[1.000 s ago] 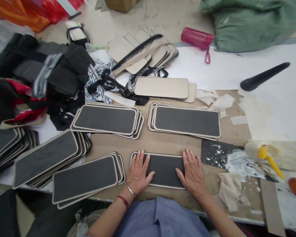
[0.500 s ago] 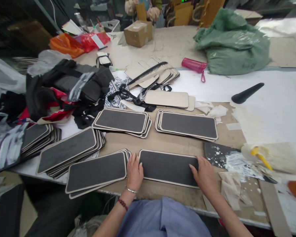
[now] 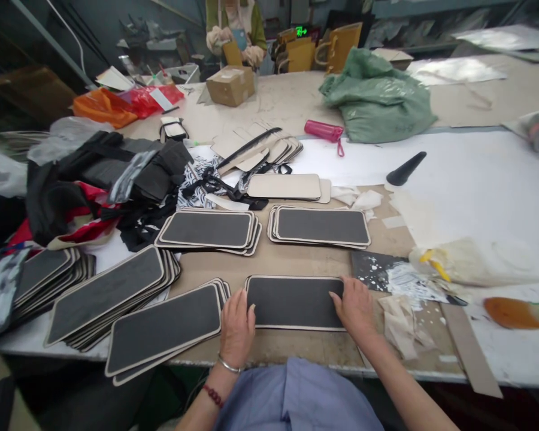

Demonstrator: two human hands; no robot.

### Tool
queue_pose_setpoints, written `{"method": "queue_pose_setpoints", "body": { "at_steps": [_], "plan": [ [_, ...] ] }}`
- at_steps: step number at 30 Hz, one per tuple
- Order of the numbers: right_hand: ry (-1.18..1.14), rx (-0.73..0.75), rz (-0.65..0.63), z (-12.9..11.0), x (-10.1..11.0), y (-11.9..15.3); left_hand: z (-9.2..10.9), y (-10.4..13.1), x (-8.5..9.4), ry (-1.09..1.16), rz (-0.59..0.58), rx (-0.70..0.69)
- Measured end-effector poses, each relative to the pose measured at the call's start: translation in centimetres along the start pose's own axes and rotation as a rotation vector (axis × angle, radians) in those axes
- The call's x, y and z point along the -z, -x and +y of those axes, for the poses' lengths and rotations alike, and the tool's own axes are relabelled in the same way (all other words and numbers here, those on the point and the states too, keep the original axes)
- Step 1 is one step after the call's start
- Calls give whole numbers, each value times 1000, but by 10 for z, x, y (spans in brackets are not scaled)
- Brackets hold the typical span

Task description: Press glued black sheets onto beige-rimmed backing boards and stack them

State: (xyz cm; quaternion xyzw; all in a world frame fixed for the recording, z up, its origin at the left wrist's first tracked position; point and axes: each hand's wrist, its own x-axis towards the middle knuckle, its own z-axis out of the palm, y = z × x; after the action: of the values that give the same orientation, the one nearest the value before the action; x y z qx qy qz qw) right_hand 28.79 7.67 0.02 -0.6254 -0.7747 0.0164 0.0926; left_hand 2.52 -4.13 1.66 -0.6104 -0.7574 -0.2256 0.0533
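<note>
A black rectangular panel with rounded corners and a beige border (image 3: 294, 302) lies flat in front of me. At its left end, my left hand (image 3: 237, 326) grips the short edge, with the thumb by the panel's side. My right hand (image 3: 357, 305) holds the opposite end, its thumb over the black face and its fingers along the edge. Just left of my left hand is a slightly fanned stack of similar panels (image 3: 166, 329). Two more stacks, a left one (image 3: 209, 229) and a right one (image 3: 322, 225), lie beyond the held panel.
Taller panel stacks (image 3: 110, 287) fill the left side. Right of my right hand are a glue-smeared black board (image 3: 372, 269), crumpled cloth (image 3: 402, 323) and a bottle of amber liquid (image 3: 512, 312). Farther back are a green sack (image 3: 381, 102), a carton (image 3: 231, 85) and another person (image 3: 236, 36).
My view has tilted up and turned right, showing more of the person and the bottle. Both hands stay on the panel's ends, and the panel now sits straighter in view.
</note>
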Motion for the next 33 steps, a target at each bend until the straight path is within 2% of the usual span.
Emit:
{"method": "queue_pose_setpoints", "body": {
  "at_steps": [3, 6, 10, 12, 15, 18, 20, 22, 25, 27, 30, 33],
  "plan": [
    [-51, -49, -24, -3, 1, 1, -8, 3, -10, 22, -14, 51],
    [-199, -115, -61, -1, 3, -1, -18, 7, -23, 79, -63, 117],
    [-320, -271, -295, 6, 13, -10, -25, 9, -33, 120, -109, 175],
    [-370, -312, -395, 9, 21, -15, -25, 9, -33, 127, -126, 170],
    [-538, -273, -430, 13, 34, -21, -23, 8, -27, 127, -139, 126],
    [-784, -275, -475, 15, 43, -23, -16, 10, -13, 93, -87, 71],
    [-997, -336, -558, 14, 49, -24, -5, 13, 0, 120, -51, -34],
    [-1184, -420, -644, 12, 52, -25, 16, 17, 13, 256, -116, -231],
    [-1329, -536, -724, 8, 54, -28, 59, 21, 23, 516, -393, -546],
    [-1350, -597, -732, 6, 52, -31, 87, 20, 19, 581, -539, -689],
    [-1301, -597, -717, 3, 55, -33, 112, 16, -2, 551, -603, -733],
    [-1079, -384, -573, -2, 74, -31, 110, 17, -29, 471, -573, -545]
  ]
}}
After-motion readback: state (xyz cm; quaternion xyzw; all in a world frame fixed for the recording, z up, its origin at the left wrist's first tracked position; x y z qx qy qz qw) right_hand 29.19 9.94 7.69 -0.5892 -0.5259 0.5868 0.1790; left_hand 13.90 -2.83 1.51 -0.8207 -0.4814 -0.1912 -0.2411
